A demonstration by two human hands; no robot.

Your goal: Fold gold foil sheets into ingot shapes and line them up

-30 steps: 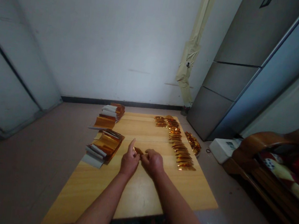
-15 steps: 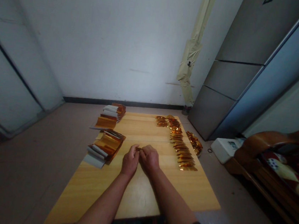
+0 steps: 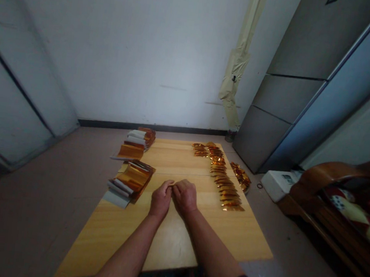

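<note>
Close together over the middle of the wooden table [image 3: 167,242], my left hand [image 3: 161,200] and my right hand [image 3: 184,197] pinch a small piece of gold foil paper [image 3: 172,184] between their fingertips. Most of that piece is hidden by the fingers. Left of my hands lies a stack of gold foil sheets [image 3: 136,175] with pale grey backs. Farther back at the left edge is a second stack of gold sheets [image 3: 132,150]. On the right, a row of folded gold foil pieces [image 3: 226,189] runs along the table, with a shorter row [image 3: 200,150] at the far end.
Beyond the table's right edge, a container of shiny gold pieces [image 3: 241,176] stands low. Behind it are a grey refrigerator [image 3: 270,112], a white box [image 3: 275,185] and a wooden seat [image 3: 326,206] with patterned cloth. A white wall [image 3: 146,64] rises past the table.
Both hands stay in nearly the same place, still pinching. The foil between the fingertips shows a slightly different, paler edge; the stacks and rows have not moved.
</note>
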